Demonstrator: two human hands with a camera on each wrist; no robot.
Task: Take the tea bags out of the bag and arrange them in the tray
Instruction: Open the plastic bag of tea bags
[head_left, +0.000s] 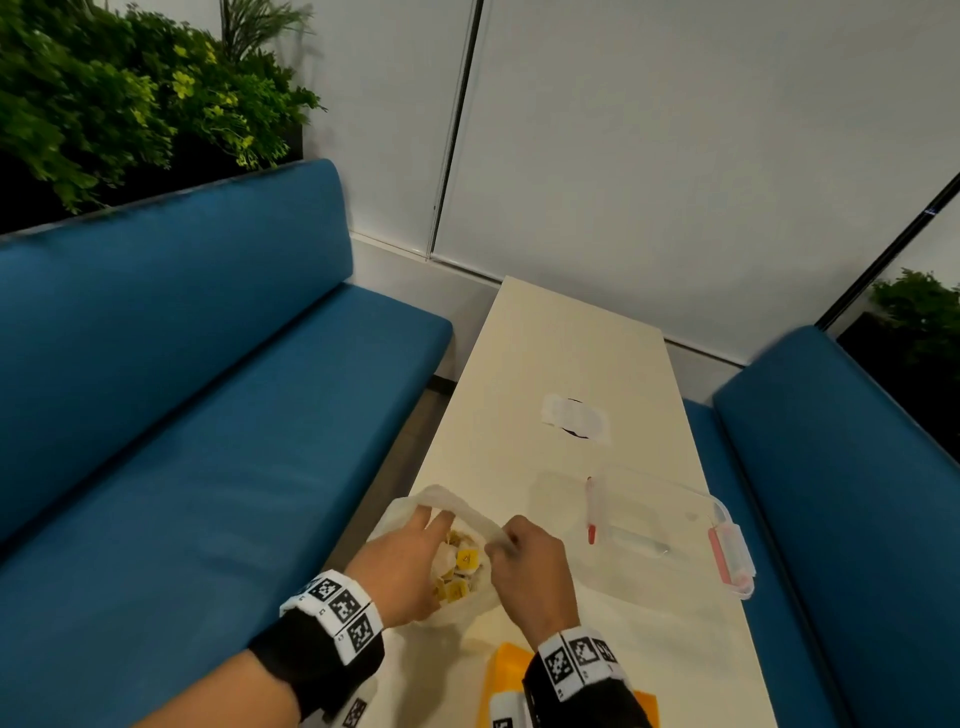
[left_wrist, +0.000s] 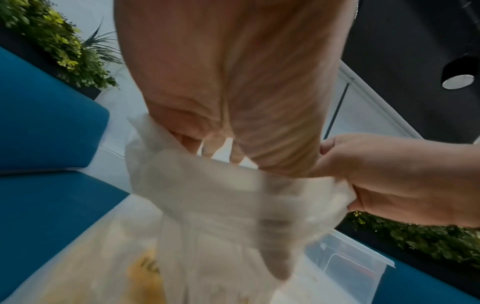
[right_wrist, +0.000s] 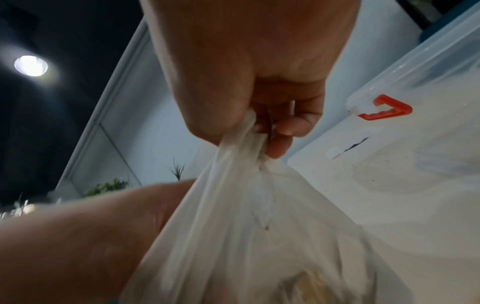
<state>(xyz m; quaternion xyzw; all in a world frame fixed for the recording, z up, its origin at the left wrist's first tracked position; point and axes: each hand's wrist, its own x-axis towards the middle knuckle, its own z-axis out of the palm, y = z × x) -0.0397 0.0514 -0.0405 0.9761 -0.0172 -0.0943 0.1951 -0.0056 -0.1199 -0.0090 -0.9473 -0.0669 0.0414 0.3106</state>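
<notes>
A thin white plastic bag (head_left: 451, 503) stands open on the cream table (head_left: 571, 353), close to the front edge. Tea bags (head_left: 466, 562) with yellow tags lie heaped inside it. My left hand (head_left: 434, 519) reaches into the mouth of the bag with its fingers straight and holds nothing that I can see. My right hand (head_left: 501, 540) pinches the bag's right rim; the right wrist view shows the plastic (right_wrist: 246, 226) bunched between thumb and fingers (right_wrist: 281, 127). A clear plastic tray (head_left: 654, 480) with red clips (head_left: 591, 514) sits just right of the bag, with no tea bags in it.
A yellow packet (head_left: 511, 670) lies at the table's near edge under my right wrist. A white patch (head_left: 574, 418) marks the table's middle. Blue benches (head_left: 208, 415) (head_left: 831, 467) flank the narrow table, and a white wall closes its far end.
</notes>
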